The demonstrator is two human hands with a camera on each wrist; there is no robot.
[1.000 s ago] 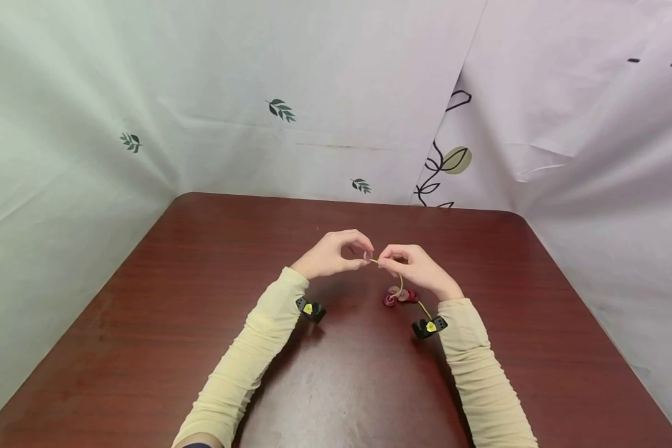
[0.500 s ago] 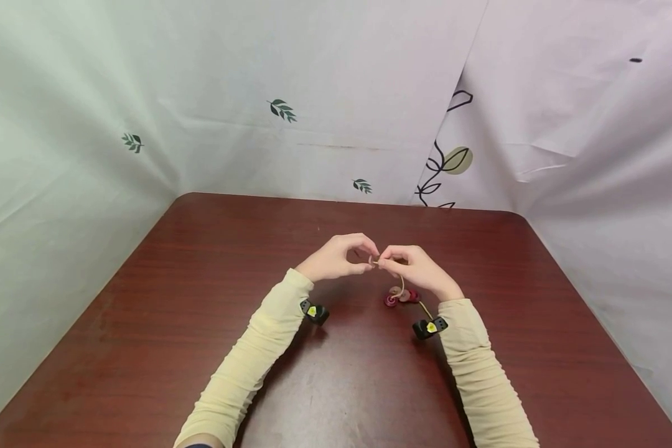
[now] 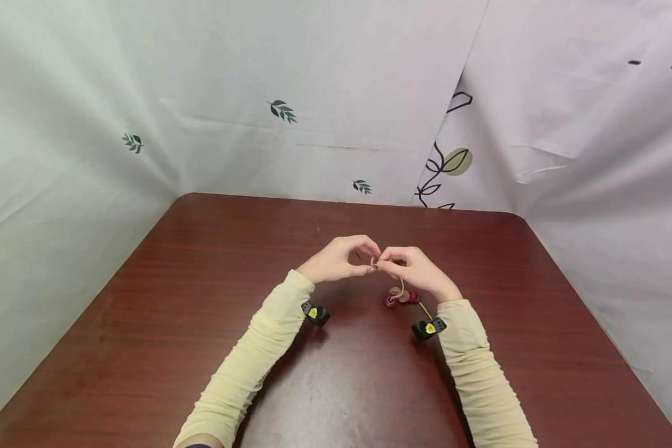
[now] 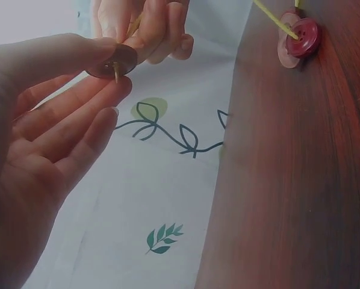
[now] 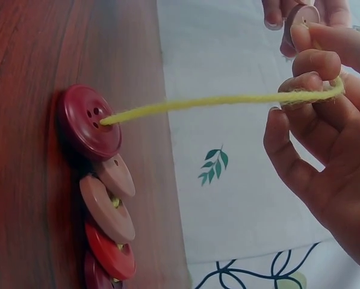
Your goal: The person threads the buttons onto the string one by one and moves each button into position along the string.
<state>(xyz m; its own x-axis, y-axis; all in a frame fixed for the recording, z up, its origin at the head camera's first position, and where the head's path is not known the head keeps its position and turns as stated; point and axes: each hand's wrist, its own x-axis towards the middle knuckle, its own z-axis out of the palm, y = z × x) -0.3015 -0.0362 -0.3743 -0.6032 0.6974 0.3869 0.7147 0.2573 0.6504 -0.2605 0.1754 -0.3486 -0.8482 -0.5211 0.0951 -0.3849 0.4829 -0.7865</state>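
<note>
Between thumb and fingers my left hand [image 3: 338,258] pinches a round button [image 4: 127,58], pinkish in the right wrist view and dark in the left. A short tip of yellow yarn [image 5: 216,102] pokes out of the button's face. Close beside it, my right hand [image 3: 417,270] pinches that yarn just behind the button. From the right hand the yarn runs down to a row of strung buttons on the table. A dark red button [image 5: 83,132] heads the row, followed by pink buttons [image 5: 108,211] and a red one [image 5: 111,250].
A reddish-brown wooden table [image 3: 336,373] lies under both hands. White cloth [image 3: 336,93] with leaf prints hangs behind it and at the sides. The strung buttons lie below the right hand, and yarn trails toward the right wrist camera [image 3: 425,328].
My left hand has moved slightly right with its button, closing the gap to the right hand. Less yarn shows between the two hands. The right hand and the strung buttons have barely moved.
</note>
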